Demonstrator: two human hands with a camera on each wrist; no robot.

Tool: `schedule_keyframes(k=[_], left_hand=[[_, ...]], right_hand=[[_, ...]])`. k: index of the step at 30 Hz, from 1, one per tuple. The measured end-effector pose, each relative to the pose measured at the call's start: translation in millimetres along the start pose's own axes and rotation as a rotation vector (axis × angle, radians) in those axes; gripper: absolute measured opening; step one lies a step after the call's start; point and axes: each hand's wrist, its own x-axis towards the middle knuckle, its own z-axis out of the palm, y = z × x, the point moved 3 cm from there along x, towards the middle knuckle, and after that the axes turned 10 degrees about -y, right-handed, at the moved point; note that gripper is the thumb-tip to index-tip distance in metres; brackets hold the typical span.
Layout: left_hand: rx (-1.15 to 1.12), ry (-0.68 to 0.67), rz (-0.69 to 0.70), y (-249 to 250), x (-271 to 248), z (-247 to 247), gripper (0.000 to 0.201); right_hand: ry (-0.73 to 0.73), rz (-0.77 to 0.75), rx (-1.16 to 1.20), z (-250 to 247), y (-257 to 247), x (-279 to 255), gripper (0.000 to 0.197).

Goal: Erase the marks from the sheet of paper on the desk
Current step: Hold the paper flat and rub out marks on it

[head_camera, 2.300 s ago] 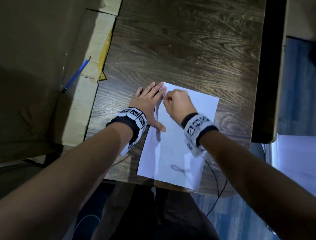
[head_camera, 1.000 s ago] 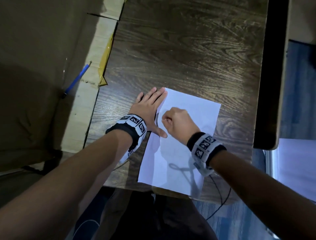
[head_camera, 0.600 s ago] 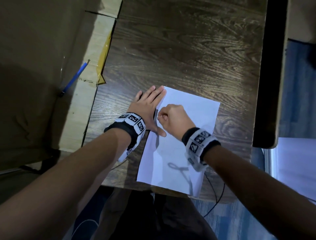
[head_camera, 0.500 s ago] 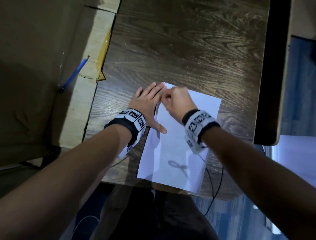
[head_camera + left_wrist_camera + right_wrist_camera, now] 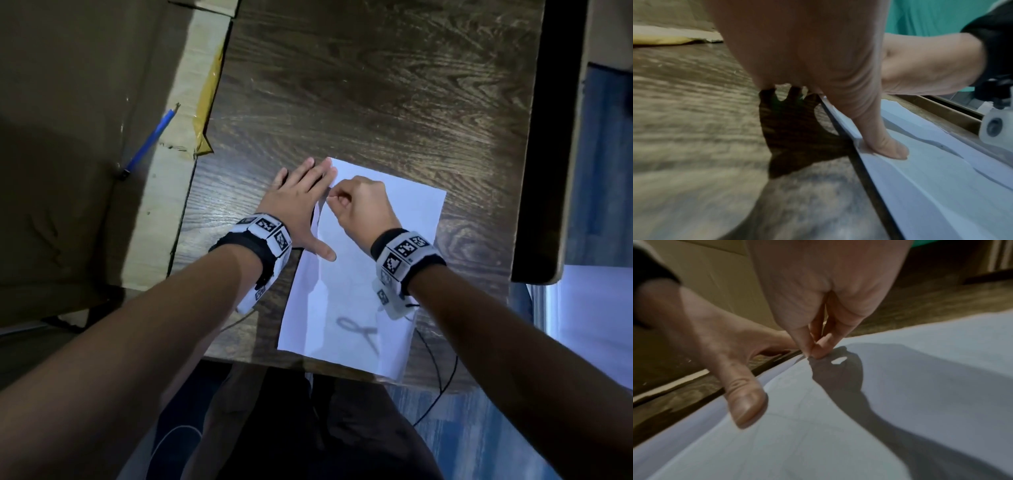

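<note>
A white sheet of paper [image 5: 394,219] lies on the dark wooden desk [image 5: 376,85], near its front edge. My left hand [image 5: 298,202] lies flat with straight fingers along the sheet's left edge, and its thumb [image 5: 890,146] presses the paper down. My right hand [image 5: 332,198] is curled over the sheet's upper left corner. Its fingertips [image 5: 812,353] pinch a small eraser against the paper [image 5: 900,386], and the fingers hide nearly all of it. Faint pencil lines [image 5: 797,402] cross the sheet just in front of the left thumb [image 5: 744,402].
A blue pencil [image 5: 150,140] lies on the flap of a cardboard box [image 5: 85,137] left of the desk. A thin black cable [image 5: 442,377] hangs over the desk's front edge by the sheet's right corner. A dark upright panel [image 5: 548,137] borders the desk's right side.
My right hand has rubbed back and forth over the sheet's upper left part, ending close to the left fingertips. The left hand has stayed pressed on the paper's edge.
</note>
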Motion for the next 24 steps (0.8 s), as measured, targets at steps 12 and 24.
schedule_keyframes(k=[12, 24], left_hand=[[0.022, 0.009, 0.057, -13, -21, 12, 0.143], [0.128, -0.092, -0.071, 1, -16, 2, 0.147]], right_hand=[[-0.041, -0.004, 0.052, 14, -1, -22, 0.012], [-0.071, -0.014, -0.058, 10, -3, -27, 0.019]])
